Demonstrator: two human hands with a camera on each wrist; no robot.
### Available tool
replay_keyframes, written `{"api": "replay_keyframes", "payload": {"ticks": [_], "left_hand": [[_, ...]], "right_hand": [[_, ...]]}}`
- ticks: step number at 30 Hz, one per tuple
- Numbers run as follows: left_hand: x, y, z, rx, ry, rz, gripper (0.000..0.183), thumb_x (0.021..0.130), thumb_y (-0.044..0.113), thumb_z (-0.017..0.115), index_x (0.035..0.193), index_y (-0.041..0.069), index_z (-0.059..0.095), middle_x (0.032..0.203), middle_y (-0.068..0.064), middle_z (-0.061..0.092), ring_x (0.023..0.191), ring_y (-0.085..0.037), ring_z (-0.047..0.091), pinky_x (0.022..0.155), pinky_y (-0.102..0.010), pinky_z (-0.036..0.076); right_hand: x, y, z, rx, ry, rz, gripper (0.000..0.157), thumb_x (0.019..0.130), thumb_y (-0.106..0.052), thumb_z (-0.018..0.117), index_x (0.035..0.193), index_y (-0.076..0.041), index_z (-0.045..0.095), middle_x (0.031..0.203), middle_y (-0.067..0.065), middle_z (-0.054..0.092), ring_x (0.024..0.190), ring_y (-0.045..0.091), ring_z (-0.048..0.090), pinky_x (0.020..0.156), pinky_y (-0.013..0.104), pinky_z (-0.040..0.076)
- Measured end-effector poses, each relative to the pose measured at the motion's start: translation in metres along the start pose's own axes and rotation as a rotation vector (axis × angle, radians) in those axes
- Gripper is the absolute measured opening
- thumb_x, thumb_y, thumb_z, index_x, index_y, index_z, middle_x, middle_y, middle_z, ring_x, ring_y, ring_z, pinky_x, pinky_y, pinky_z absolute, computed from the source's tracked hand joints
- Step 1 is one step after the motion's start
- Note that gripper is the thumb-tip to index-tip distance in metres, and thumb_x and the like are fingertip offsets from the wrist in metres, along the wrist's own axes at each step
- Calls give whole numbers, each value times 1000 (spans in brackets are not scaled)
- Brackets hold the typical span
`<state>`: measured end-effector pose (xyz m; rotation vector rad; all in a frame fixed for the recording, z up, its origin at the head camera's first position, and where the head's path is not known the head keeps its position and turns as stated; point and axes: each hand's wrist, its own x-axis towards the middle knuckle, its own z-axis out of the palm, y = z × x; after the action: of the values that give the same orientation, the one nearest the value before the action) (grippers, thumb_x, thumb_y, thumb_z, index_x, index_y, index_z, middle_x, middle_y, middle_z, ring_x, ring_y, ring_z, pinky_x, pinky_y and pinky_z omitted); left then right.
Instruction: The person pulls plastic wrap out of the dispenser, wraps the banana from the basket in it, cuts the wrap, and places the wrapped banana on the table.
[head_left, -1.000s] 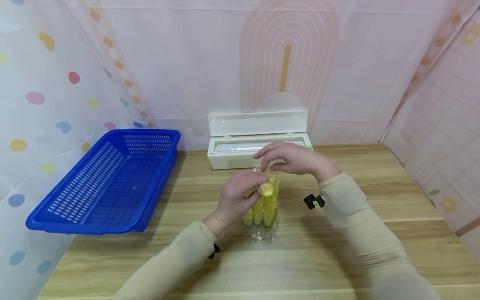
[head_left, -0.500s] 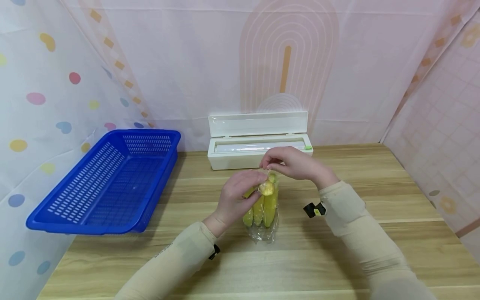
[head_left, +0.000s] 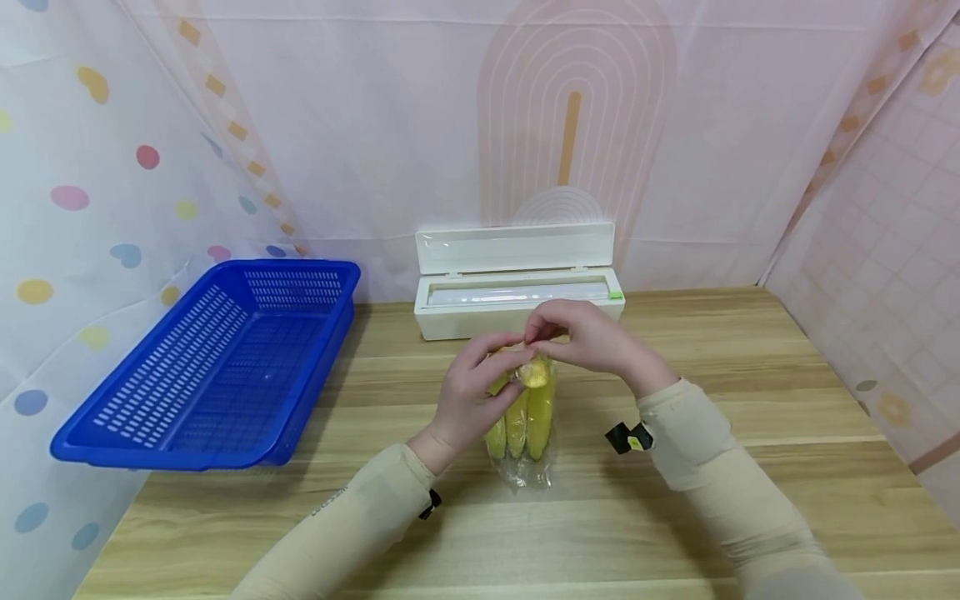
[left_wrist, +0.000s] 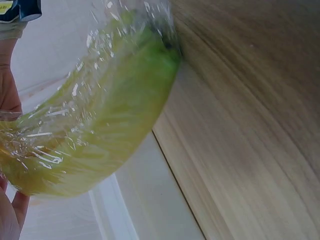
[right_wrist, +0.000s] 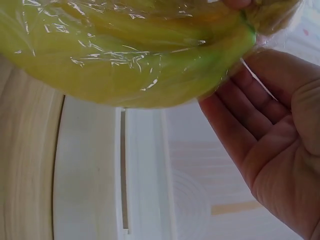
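Observation:
A bunch of yellow bananas (head_left: 538, 421), greenish at the tips, is wrapped in clear cling film in the middle of the head view. My left hand (head_left: 474, 383) grips the bunch near its stem end. With bent fingertips my right hand (head_left: 583, 337) pinches the film at the stem, close to the left fingers. Loose film (head_left: 522, 475) sticks out past the banana tips. The left wrist view shows the wrapped bananas (left_wrist: 115, 110) slanting over the wooden table. In the right wrist view, a taut film edge runs by the fingers of the right hand (right_wrist: 282, 125).
Behind the hands stands a white cling film box (head_left: 491, 321), lid raised, with a roll (head_left: 510, 294) inside and a green piece (head_left: 616, 295) at its right end. A blue perforated basket (head_left: 300, 400) sits at the left on the wooden table (head_left: 750, 375).
My right hand has come down from above the bunch toward the stem, and its spread fingers have closed on the film there. The left hand keeps its grip, fingers slightly shifted.

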<state>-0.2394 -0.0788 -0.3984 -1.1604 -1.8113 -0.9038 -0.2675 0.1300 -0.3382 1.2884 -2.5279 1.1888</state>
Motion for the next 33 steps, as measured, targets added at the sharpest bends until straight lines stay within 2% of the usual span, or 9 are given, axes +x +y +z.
{"api": "replay_keyframes", "payload": {"ticks": [6,12,15,17,22,26,29,33], "left_hand": [[-1,0,0,-8,-4,10,33,76,-2,78,108,1,70,113,-15,69,103,-31,65,94,-37,52],[-3,0,-1,7,-16,11,35,75,0,79,109,0,68,111,-15,71,100,-30,68,93,-35,54],[-4,0,-1,7,-21,4,37,76,1,80,110,0,68,110,-14,72,99,-28,69,93,-34,53],[-3,0,-2,19,-23,3,37,75,1,81,110,0,68,107,-14,72,98,-27,69,93,-33,54],[-3,0,-2,42,-36,4,34,75,3,81,107,1,69,102,-12,73,93,-25,70,90,-32,55],[-2,0,-1,52,-46,15,31,77,6,81,106,1,70,101,-11,74,92,-24,71,89,-32,55],[-2,-1,1,75,-39,32,29,78,7,80,104,1,70,97,-11,74,88,-24,71,85,-31,57],[-2,-2,2,75,-23,40,30,77,4,79,106,0,69,94,-11,74,83,-23,71,79,-30,58]], "right_hand": [[-6,3,5,45,20,3,13,89,5,69,96,-6,65,96,2,71,91,16,68,86,32,56],[-11,4,3,87,-11,-51,15,93,6,63,105,-2,67,102,5,72,98,19,68,91,31,54],[-13,3,1,57,-7,-86,16,95,4,60,108,-1,67,104,6,71,98,20,68,91,32,54],[-13,2,-1,13,31,-120,15,94,4,60,107,-1,67,101,6,71,94,18,68,87,31,55],[-12,-7,-8,-25,142,-241,19,85,7,71,102,0,68,97,8,70,89,18,65,82,33,55],[-9,-19,-10,-14,92,-303,37,77,0,82,111,1,67,105,7,70,96,18,64,87,34,53],[-7,-28,-8,-60,48,-327,45,76,-9,85,116,1,67,107,5,70,97,17,64,88,32,53],[-5,-36,-4,-114,54,-353,24,80,-6,81,102,-5,70,96,0,69,89,13,63,82,29,53]]}}
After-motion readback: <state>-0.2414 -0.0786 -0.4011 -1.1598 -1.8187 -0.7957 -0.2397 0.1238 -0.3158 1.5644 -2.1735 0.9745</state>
